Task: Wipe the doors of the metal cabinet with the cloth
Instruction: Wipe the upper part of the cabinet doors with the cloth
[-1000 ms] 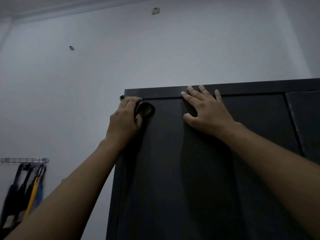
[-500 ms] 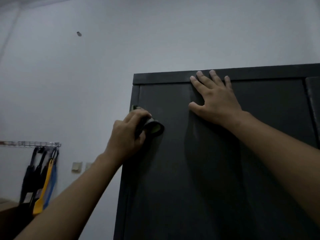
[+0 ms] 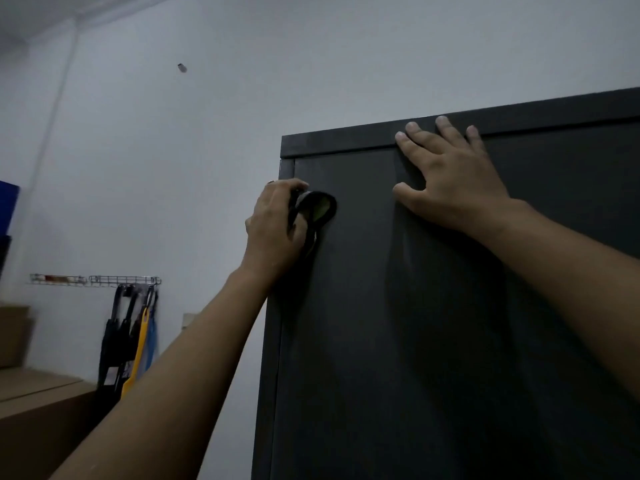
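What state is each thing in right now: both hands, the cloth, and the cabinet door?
left hand: closed around the cloth, near the door's left edge
cloth: bunched, pressed against the door
right hand: flat, fingers spread, fingertips at the door's top edge
cabinet door: shut

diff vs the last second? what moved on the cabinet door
The left hand, gripping the bunched cloth, slid down the door's left edge from the top corner of the cabinet door to a spot clearly below it. Nothing was taken hold of or let go. The right hand stayed flat against the door, fingertips on the cabinet's top rail. The camera view shifted too.
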Demonstrator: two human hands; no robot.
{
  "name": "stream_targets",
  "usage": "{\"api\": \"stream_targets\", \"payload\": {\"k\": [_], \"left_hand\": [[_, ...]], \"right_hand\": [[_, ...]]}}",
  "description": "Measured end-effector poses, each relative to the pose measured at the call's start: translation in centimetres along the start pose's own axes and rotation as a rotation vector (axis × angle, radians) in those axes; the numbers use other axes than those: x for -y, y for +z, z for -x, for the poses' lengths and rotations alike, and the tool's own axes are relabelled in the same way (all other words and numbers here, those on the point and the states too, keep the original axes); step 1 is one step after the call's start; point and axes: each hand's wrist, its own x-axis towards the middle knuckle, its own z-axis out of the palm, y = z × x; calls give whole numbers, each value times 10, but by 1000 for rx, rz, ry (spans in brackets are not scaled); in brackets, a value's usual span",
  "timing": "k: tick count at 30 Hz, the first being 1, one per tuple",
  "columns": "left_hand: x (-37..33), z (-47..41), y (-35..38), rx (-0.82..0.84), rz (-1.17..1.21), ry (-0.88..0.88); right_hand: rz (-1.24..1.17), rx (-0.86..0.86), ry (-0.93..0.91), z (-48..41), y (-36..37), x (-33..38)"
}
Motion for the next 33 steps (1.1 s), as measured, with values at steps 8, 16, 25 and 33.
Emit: {"api": "stream_targets", "payload": {"k": [8, 16, 25, 33], "left_hand": [[5, 56, 1, 172, -53, 270], [-14, -36, 26, -133, -60, -195], [-34, 42, 35, 163, -1, 280], [-18, 87, 17, 230, 95, 350]], "right_hand": [[1, -10, -7, 2, 4, 1], [-18, -17, -12, 1, 5, -1], [-42, -10, -3, 0, 5, 2], [-51, 96, -26, 2, -9, 0]]}}
